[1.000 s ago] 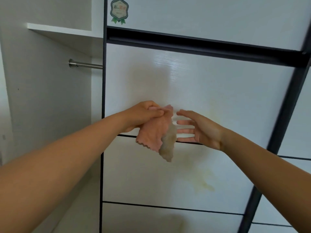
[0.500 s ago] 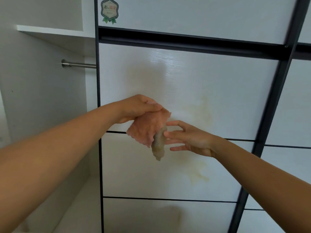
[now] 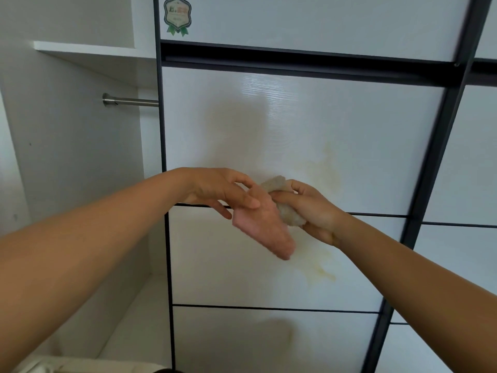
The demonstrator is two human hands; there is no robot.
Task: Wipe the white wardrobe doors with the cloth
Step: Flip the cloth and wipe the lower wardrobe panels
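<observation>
The white wardrobe door (image 3: 295,125) fills the middle of the view, with yellowish stains (image 3: 324,173) on its middle panel and more stains (image 3: 320,270) on the panel below. A pink cloth (image 3: 265,232) with a soiled beige part hangs in front of the door, blurred. My right hand (image 3: 314,211) grips the beige bunched end of the cloth. My left hand (image 3: 220,191) is just left of it, fingers loose and spread, with the thumb lying across the cloth's upper edge.
To the left the wardrobe stands open, showing a white shelf (image 3: 88,49) and a metal hanging rail (image 3: 129,101). A dark frame post (image 3: 430,184) separates this door from a second white door (image 3: 470,157) on the right. A green sticker (image 3: 177,16) is at the door's top.
My right hand has closed round the cloth's soiled end and drawn it to the right. My left hand has loosened its hold and its fingers have spread.
</observation>
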